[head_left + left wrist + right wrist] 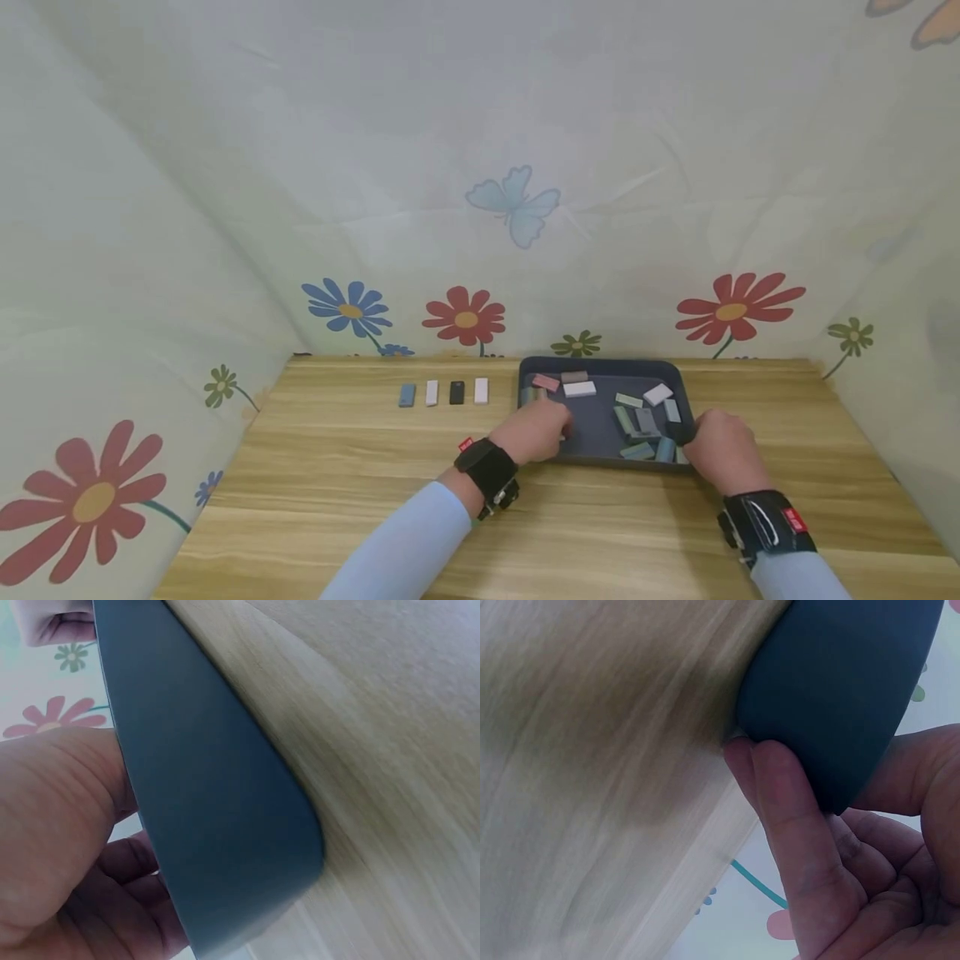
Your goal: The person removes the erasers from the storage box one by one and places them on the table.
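A dark blue-grey tray (600, 460) stands on the table, with several small flat rectangular blocks in it, among them white (580, 389), red (545, 382) and blue (665, 450) ones. My left hand (528, 431) reaches over the tray's front left part, its fingers curled on the inner side of the wall (202, 780). A bit of something pale shows by its fingertips; I cannot tell whether they hold it. At the front right corner my right hand (726, 452) grips the tray, fingers (780, 780) on the outer wall, thumb across the rim.
Left of the tray, several blocks stand apart in a row on the wooden table (337, 475): blue (407, 395), white (431, 393), black (457, 392) and white (482, 391). A cloth (390, 183) printed with flowers and a butterfly rises behind the table and along its sides.
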`<state>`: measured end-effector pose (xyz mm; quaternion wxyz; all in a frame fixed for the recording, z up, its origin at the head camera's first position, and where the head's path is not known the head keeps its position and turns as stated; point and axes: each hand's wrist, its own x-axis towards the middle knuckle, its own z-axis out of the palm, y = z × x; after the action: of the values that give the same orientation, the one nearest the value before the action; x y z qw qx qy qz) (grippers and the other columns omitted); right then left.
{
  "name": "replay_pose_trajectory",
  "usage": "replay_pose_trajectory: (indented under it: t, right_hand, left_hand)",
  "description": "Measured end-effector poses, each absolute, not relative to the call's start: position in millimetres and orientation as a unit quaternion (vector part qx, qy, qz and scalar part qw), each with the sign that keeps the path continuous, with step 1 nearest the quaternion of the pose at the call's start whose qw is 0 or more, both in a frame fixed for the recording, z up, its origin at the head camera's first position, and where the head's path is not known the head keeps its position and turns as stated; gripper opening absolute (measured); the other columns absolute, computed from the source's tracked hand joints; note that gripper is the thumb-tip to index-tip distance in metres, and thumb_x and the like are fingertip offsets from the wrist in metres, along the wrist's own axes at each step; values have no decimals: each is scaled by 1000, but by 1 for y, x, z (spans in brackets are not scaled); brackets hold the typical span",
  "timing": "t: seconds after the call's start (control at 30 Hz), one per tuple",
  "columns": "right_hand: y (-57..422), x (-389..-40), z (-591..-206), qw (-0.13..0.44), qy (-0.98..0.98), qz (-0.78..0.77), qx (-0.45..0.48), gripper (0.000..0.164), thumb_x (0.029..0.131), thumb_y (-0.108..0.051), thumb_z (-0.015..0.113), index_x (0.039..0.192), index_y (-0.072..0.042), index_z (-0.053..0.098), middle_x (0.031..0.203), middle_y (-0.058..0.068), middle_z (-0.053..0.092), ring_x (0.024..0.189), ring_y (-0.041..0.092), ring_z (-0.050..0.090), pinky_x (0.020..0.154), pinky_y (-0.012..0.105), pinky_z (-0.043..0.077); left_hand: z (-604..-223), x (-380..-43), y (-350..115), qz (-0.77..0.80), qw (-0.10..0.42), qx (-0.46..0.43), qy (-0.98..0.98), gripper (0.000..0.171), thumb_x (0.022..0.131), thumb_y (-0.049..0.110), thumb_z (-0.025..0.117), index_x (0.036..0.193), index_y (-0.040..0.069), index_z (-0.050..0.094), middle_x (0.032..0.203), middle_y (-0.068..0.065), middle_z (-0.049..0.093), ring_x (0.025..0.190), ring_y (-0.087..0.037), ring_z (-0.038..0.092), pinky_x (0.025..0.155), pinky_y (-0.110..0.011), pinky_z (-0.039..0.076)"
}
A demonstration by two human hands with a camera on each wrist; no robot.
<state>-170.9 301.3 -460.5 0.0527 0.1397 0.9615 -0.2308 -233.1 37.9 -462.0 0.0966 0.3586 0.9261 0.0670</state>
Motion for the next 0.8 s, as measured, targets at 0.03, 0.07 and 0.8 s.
replay_pose_trajectory:
  t: [0.03, 0.07, 0.8]
  right_hand:
    - [301, -171, -461, 55, 961, -233, 142, 21, 71, -2, 68, 89, 10, 67, 70, 14, 60, 63, 25, 52, 53, 31, 40]
    - [301, -170, -462, 58, 960, -234, 143, 21, 72, -2, 68, 89, 10, 67, 70, 14, 60, 63, 25, 52, 53, 31, 40]
    - [300, -170, -457, 64, 959, -237, 139, 21, 74, -2, 67, 91, 11, 66, 70, 14, 59, 63, 26, 51, 54, 32, 40]
  left_hand:
    - [-463, -234, 37, 74, 100, 359, 925, 20, 81, 7, 66, 95, 20, 71, 87, 10, 67, 73, -3, 57, 65, -18, 46]
    - [-464, -234, 36, 81, 103, 357, 925, 21, 80, 6, 66, 96, 20, 71, 89, 10, 68, 76, -3, 58, 67, -18, 47]
    - [-454, -289, -107, 328, -128, 137, 926, 27, 83, 8, 61, 108, 11, 66, 103, -3, 66, 90, -17, 59, 75, -34, 49]
